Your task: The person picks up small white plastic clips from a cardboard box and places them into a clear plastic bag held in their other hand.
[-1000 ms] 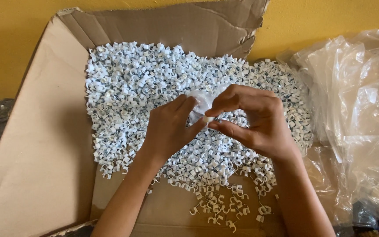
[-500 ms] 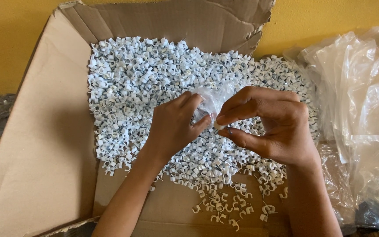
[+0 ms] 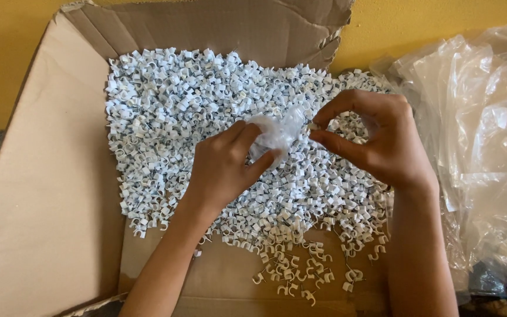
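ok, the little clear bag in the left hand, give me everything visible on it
The small clear plastic bag is thin, glossy film, crumpled and bunched rather than flat. It sits in the left hand, pinched between the thumb and fingers, above the heap of white cable clips in the cardboard box. Its free end points toward the right hand, whose thumb and forefinger pinch a single clip at the bag's edge. Whether the bag holds clips already cannot be told through the creased film.

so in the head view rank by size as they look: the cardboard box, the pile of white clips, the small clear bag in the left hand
1. cardboard box
2. pile of white clips
3. small clear bag, held by the left hand
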